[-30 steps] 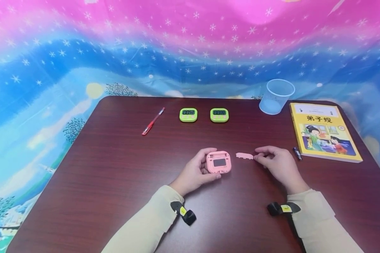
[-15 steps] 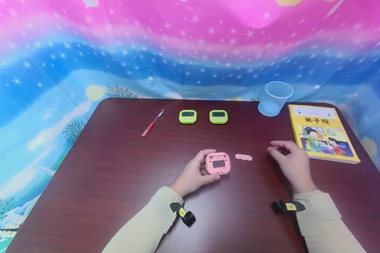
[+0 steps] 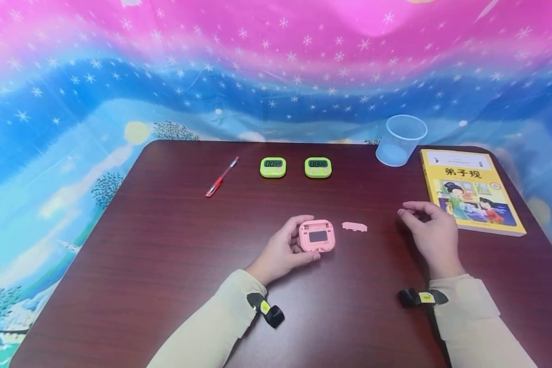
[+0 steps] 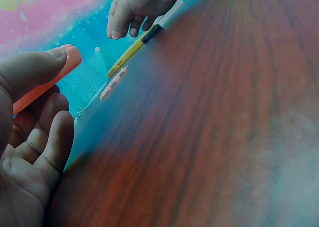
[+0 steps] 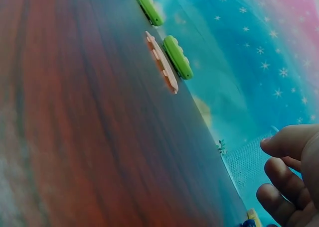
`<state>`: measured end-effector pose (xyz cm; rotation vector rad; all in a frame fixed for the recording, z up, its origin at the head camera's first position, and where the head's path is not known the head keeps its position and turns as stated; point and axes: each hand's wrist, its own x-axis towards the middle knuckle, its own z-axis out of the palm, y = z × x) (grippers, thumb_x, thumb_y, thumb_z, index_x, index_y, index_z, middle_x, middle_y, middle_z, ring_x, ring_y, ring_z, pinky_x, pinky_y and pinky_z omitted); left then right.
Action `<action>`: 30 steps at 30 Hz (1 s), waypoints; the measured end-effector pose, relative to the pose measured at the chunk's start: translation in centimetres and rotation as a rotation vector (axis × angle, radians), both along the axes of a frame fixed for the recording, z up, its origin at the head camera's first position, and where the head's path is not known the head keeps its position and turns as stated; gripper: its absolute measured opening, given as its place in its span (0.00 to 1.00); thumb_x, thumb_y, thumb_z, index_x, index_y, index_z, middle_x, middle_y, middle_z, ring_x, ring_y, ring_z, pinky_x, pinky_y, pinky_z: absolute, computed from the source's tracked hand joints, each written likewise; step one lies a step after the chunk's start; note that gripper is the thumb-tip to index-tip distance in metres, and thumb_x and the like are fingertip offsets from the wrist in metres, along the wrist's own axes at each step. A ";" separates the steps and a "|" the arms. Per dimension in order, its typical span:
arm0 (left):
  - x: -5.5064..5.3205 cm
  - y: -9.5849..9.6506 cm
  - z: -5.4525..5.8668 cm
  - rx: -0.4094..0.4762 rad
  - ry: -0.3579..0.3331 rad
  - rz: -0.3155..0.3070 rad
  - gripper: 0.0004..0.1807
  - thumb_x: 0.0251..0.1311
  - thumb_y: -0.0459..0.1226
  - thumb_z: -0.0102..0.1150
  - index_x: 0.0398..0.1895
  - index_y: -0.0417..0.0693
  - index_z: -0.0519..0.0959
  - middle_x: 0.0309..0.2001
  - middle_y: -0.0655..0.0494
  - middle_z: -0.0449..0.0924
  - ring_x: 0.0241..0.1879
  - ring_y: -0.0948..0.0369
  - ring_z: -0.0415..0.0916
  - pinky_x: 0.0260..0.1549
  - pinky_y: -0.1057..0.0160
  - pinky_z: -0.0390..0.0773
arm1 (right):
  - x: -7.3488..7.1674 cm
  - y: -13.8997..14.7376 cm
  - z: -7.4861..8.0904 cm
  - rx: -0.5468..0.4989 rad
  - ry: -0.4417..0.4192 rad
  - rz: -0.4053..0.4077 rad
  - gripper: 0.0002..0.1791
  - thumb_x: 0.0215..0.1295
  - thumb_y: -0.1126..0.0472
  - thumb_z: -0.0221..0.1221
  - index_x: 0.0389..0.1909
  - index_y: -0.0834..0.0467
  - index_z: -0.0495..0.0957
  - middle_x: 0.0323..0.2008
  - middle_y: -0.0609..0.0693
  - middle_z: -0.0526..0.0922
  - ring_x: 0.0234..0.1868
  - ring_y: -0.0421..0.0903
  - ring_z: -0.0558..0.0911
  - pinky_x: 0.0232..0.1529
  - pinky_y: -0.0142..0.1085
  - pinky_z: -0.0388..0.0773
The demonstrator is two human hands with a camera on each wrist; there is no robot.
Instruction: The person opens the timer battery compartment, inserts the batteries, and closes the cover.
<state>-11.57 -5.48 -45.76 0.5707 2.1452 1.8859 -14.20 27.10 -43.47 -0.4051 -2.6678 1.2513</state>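
My left hand (image 3: 282, 250) grips a pink timer (image 3: 318, 236) by its left side, thumb along the lower edge and fingers around the top and behind. Its back faces up with the battery compartment uncovered. To the right of it on the table lies a pink battery cover (image 3: 354, 226), small tabs along one edge. My right hand (image 3: 432, 232) hovers near the front of the yellow book, fingers loosely bent and nothing between them. Beneath that hand a dark battery (image 4: 151, 34) shows in the left wrist view; the hand hides it in the head view.
Two green timers (image 3: 273, 167) stand at the back middle, with a red pen (image 3: 222, 177) to their left. A translucent mesh bin (image 3: 401, 140) is at the back right, beside the yellow book (image 3: 478, 191). A patterned cloth (image 3: 276, 71) hangs behind the table.
My right hand has left the battery cover and moved right towards the book, over the battery. The left hand keeps holding the pink timer in place.
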 end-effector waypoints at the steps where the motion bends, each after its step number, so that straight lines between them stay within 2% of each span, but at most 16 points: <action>1: 0.0 0.0 0.0 0.002 0.000 0.001 0.44 0.52 0.28 0.75 0.72 0.46 0.63 0.58 0.46 0.78 0.40 0.61 0.80 0.38 0.64 0.85 | 0.0 0.0 0.1 -0.002 -0.006 0.000 0.24 0.68 0.45 0.62 0.58 0.55 0.82 0.50 0.56 0.83 0.44 0.45 0.75 0.40 0.26 0.72; 5: 0.0 0.0 0.0 0.000 -0.005 0.003 0.44 0.52 0.28 0.75 0.72 0.46 0.63 0.57 0.48 0.79 0.40 0.61 0.81 0.39 0.64 0.85 | 0.0 0.1 0.2 -0.024 -0.024 -0.014 0.25 0.69 0.43 0.60 0.58 0.54 0.82 0.51 0.53 0.83 0.48 0.44 0.74 0.42 0.28 0.70; 10: 0.2 0.2 -0.1 0.014 -0.011 -0.006 0.44 0.52 0.28 0.75 0.72 0.46 0.63 0.57 0.48 0.78 0.40 0.62 0.81 0.39 0.63 0.86 | 0.1 0.2 0.1 -0.050 0.014 -0.053 0.23 0.69 0.45 0.61 0.54 0.56 0.84 0.41 0.42 0.85 0.46 0.40 0.74 0.41 0.26 0.70; 13: 0.2 0.2 -0.2 0.021 -0.007 -0.002 0.44 0.52 0.27 0.74 0.72 0.46 0.63 0.57 0.47 0.78 0.40 0.63 0.81 0.39 0.63 0.86 | 0.1 0.2 0.1 -0.043 0.012 -0.045 0.23 0.69 0.45 0.61 0.54 0.56 0.84 0.42 0.44 0.85 0.45 0.41 0.75 0.40 0.26 0.70; 16: 0.1 0.2 -0.2 0.021 -0.002 -0.002 0.43 0.52 0.27 0.74 0.72 0.46 0.63 0.57 0.48 0.78 0.40 0.63 0.81 0.39 0.63 0.86 | 0.2 0.2 0.2 -0.004 -0.041 0.017 0.25 0.69 0.44 0.60 0.57 0.57 0.82 0.48 0.54 0.84 0.45 0.45 0.75 0.39 0.28 0.71; 19: 0.1 0.2 -0.1 0.019 -0.001 -0.003 0.43 0.52 0.28 0.74 0.72 0.46 0.63 0.57 0.48 0.78 0.40 0.63 0.81 0.39 0.63 0.86 | 0.3 0.3 0.2 0.050 -0.098 0.119 0.26 0.69 0.44 0.61 0.59 0.59 0.79 0.50 0.60 0.82 0.44 0.51 0.76 0.36 0.30 0.74; 25: 0.1 0.2 0.0 0.007 0.003 0.001 0.44 0.52 0.28 0.75 0.72 0.46 0.63 0.57 0.49 0.78 0.39 0.62 0.81 0.39 0.62 0.86 | 0.0 0.2 0.1 0.182 -0.135 0.296 0.21 0.66 0.54 0.66 0.54 0.61 0.79 0.41 0.57 0.83 0.37 0.53 0.76 0.36 0.37 0.75; 28: 0.1 0.1 0.0 -0.002 0.004 0.004 0.44 0.52 0.28 0.75 0.72 0.47 0.63 0.57 0.49 0.78 0.39 0.62 0.81 0.38 0.62 0.86 | 0.0 0.0 0.2 0.203 -0.140 0.336 0.19 0.65 0.58 0.66 0.54 0.61 0.79 0.38 0.55 0.82 0.36 0.52 0.76 0.36 0.38 0.75; 30: 0.1 0.2 -0.1 -0.006 0.000 0.008 0.44 0.52 0.28 0.75 0.72 0.47 0.64 0.57 0.49 0.78 0.39 0.62 0.81 0.38 0.62 0.86 | 0.1 0.0 0.1 0.197 -0.136 0.334 0.19 0.66 0.59 0.65 0.55 0.61 0.80 0.39 0.55 0.82 0.36 0.52 0.76 0.35 0.36 0.76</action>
